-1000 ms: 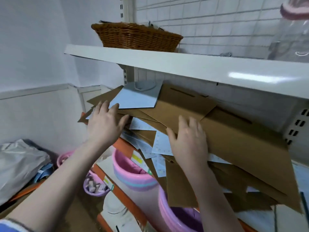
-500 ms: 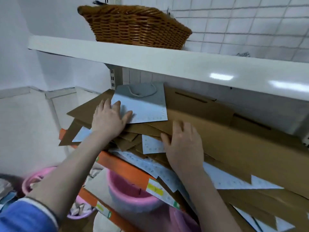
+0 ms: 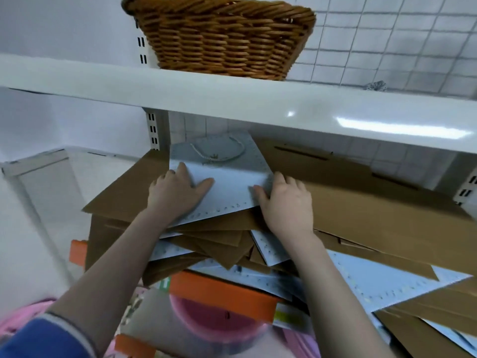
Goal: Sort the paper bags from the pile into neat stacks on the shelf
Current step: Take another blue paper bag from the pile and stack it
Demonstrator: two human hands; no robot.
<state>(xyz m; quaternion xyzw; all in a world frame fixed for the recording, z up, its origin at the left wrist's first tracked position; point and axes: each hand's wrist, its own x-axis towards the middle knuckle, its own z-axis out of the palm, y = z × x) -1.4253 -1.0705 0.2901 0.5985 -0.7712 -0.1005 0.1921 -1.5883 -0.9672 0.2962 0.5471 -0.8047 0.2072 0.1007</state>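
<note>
Left hand: palm down on the near-left part of the pale blue bag; fingers reach toward the bag's left edge, thumb spread out flat across its face. Fingers look fairly straight; pressing, not wrapped around anything.
Right hand: at the bag's right edge, thumb on top of the pale face, fingers bent over the edge where it meets the brown bag beside it. Appears to pinch that edge; fingertips are hidden, so contact underneath cannot be confirmed.
Pale blue bag: lies flat on top of the pile, between the two hands, tilted slightly. Cord handle rests on its far half, beyond both hands. Dotted print runs along the near edge.
Pile: brown and pale printed bags overlapping at mixed angles on the lower shelf, spilling past its orange front edge.
Large brown bags: one left under the left forearm, one right extending past the right hand.
Upper shelf: white, directly above the pile.
Wicker basket: sits on the upper shelf.
Pink tub: below the orange edge, blurred.
Sleeve: blue, left arm, lower-left corner.
</note>
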